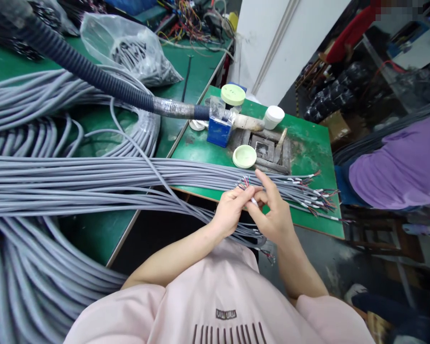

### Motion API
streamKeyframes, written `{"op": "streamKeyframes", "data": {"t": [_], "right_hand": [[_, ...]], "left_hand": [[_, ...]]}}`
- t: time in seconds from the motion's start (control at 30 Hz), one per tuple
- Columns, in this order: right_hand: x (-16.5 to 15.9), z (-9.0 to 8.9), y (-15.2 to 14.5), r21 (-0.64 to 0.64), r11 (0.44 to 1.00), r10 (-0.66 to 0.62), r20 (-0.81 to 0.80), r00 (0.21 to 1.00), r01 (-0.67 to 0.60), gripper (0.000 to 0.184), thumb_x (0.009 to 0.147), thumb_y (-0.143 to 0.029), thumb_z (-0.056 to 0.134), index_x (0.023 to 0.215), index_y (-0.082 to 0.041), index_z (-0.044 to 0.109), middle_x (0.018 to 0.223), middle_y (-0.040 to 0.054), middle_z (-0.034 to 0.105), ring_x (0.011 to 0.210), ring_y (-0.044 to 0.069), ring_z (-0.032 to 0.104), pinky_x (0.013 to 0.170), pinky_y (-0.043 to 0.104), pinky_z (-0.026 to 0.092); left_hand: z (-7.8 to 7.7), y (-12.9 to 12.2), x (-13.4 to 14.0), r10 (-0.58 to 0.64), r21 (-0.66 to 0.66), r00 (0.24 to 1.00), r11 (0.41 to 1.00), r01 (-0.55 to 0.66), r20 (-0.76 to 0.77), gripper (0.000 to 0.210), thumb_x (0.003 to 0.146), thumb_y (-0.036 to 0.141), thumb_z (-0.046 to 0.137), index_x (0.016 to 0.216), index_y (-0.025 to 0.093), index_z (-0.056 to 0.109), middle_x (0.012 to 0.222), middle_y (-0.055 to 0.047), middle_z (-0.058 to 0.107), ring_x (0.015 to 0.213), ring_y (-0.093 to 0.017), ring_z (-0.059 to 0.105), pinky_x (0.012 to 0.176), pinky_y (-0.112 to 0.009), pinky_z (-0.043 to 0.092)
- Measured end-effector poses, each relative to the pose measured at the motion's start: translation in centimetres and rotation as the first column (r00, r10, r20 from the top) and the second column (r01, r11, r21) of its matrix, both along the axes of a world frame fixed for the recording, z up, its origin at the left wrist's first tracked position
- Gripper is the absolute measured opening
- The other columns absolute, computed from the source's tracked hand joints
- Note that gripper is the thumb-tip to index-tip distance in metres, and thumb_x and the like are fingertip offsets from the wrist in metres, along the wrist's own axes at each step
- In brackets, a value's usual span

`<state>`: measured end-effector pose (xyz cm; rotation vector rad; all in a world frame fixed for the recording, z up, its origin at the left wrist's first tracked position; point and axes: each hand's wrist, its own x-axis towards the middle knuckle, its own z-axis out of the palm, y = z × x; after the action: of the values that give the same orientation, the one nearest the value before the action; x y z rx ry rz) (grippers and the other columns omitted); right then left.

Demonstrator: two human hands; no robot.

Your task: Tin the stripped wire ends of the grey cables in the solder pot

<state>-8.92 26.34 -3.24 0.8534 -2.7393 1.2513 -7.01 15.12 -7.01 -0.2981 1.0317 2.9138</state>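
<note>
My left hand (230,212) pinches the stripped end of a grey cable between thumb and fingers. Fine coloured wires (244,182) with pale tips fan out above its fingertips. Against it, my right hand (275,215) closes thumb and bent fingers around the same cable near a white sleeve, while its index finger points upward. Just behind both hands runs a thick bundle of grey cables (186,173), whose stripped ends (320,196) spread over the small green table (308,143). More cable ends (251,231) hang below my hands.
A black flexible hose (103,83) with a pale nozzle crosses above the cables. Beyond the bundle are a shallow pale-green dish (244,156), a blue box (219,132), a white tub (274,117) and a dirty metal tray (288,155). A person in purple (401,162) is at right.
</note>
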Motion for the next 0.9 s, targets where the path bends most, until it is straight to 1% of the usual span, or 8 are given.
{"op": "streamKeyframes", "data": {"t": [0.1, 0.2, 0.3, 0.4, 0.57, 0.73, 0.9], "right_hand": [[0.2, 0.0, 0.1, -0.028, 1.0, 0.013, 0.001, 1.0, -0.013, 0.066, 0.083, -0.022, 0.06, 0.144, -0.03, 0.037, 0.071, -0.0043, 0.06, 0.058, 0.014, 0.053, 0.06, 0.026, 0.05], [0.3, -0.1, 0.1, -0.052, 0.998, 0.029, -0.025, 0.999, -0.031, 0.064, 0.083, -0.02, 0.058, 0.143, -0.026, 0.038, 0.069, -0.0051, 0.059, 0.058, 0.013, 0.053, 0.061, 0.025, 0.05], [0.3, -0.3, 0.1, -0.066, 0.997, 0.048, -0.044, 0.998, -0.051, 0.063, 0.083, -0.018, 0.057, 0.143, -0.024, 0.038, 0.066, -0.0064, 0.057, 0.058, 0.012, 0.052, 0.063, 0.023, 0.05], [0.3, -0.3, 0.3, -0.073, 0.995, 0.058, -0.04, 0.998, -0.06, 0.064, 0.083, -0.017, 0.058, 0.143, -0.024, 0.038, 0.067, -0.0064, 0.058, 0.059, 0.011, 0.052, 0.063, 0.022, 0.051], [0.5, -0.3, 0.6, -0.086, 0.994, 0.062, -0.026, 0.998, -0.065, 0.065, 0.083, -0.017, 0.06, 0.144, -0.024, 0.038, 0.065, -0.0073, 0.057, 0.058, 0.01, 0.053, 0.062, 0.021, 0.05], [0.5, -0.4, 0.6, -0.092, 0.993, 0.067, -0.021, 0.998, -0.069, 0.065, 0.084, -0.017, 0.06, 0.144, -0.025, 0.037, 0.066, -0.0074, 0.058, 0.058, 0.01, 0.054, 0.061, 0.02, 0.05], [0.5, -0.4, 0.8, -0.089, 0.994, 0.065, -0.025, 0.998, -0.067, 0.065, 0.084, -0.017, 0.061, 0.144, -0.027, 0.037, 0.066, -0.0076, 0.058, 0.059, 0.01, 0.054, 0.062, 0.02, 0.05]], "left_hand": [[-0.1, 0.0, 0.2, 0.006, -0.013, 0.999, 1.0, -0.006, -0.035, 0.037, 0.07, 0.048, 0.078, 0.06, 0.013, 0.067, 0.061, -0.002, 0.062, 0.057, -0.009, 0.053, 0.061, -0.024, 0.044], [-0.3, 0.0, 0.4, -0.003, -0.036, 0.999, 0.999, 0.002, -0.049, 0.04, 0.073, 0.048, 0.075, 0.059, 0.012, 0.067, 0.061, -0.002, 0.061, 0.059, -0.011, 0.054, 0.063, -0.025, 0.045], [-0.5, -0.1, 0.6, -0.002, -0.073, 0.998, 0.997, -0.003, -0.064, 0.037, 0.075, 0.048, 0.074, 0.068, 0.012, 0.072, 0.064, -0.004, 0.062, 0.061, -0.012, 0.055, 0.065, -0.027, 0.045], [-0.6, -0.1, 0.7, 0.005, -0.109, 0.997, 0.994, -0.014, -0.077, 0.035, 0.076, 0.047, 0.073, 0.078, 0.012, 0.075, 0.07, -0.005, 0.065, 0.064, -0.013, 0.056, 0.069, -0.028, 0.046], [-0.8, -0.1, 0.7, 0.024, -0.176, 0.995, 0.983, -0.04, -0.093, 0.035, 0.076, 0.047, 0.073, 0.066, 0.013, 0.073, 0.082, -0.007, 0.069, 0.072, -0.015, 0.058, 0.074, -0.031, 0.046], [-1.0, -0.1, 0.7, 0.02, -0.221, 0.993, 0.974, -0.045, -0.113, 0.035, 0.078, 0.047, 0.071, 0.066, 0.014, 0.072, 0.079, -0.007, 0.069, 0.075, -0.017, 0.058, 0.076, -0.031, 0.047], [-1.2, -0.1, 0.9, 0.01, -0.235, 0.992, 0.971, -0.041, -0.129, 0.036, 0.079, 0.047, 0.07, 0.065, 0.014, 0.072, 0.084, -0.008, 0.07, 0.075, -0.017, 0.059, 0.077, -0.032, 0.047]]}}
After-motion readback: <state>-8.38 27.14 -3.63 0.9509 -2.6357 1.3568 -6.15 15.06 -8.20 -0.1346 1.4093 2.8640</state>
